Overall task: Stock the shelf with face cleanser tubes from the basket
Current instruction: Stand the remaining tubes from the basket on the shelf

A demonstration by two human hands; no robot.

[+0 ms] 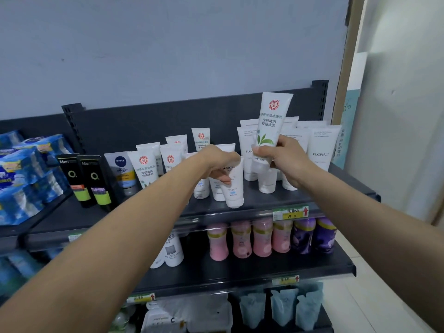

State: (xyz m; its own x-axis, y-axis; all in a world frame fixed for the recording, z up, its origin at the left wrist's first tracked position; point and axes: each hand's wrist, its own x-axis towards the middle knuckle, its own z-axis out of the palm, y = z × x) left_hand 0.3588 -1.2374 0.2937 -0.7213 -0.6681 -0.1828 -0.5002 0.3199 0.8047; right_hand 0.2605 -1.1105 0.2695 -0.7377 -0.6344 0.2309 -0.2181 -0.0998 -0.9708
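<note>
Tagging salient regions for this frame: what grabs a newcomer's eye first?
The right hand holding a green-leaf tube up above the FLORAL tubes, right side of the top shelf. Beside it, the left hand grips a small white tube at the shelf's front. Pink bottles line the shelf below.

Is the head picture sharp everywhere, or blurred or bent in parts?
Head view: print on the white green-leaf tube in the right hand is sharp; the blue plastic packs at the left edge are soft; the dark metal shelf edge bows from the wide lens.
</note>
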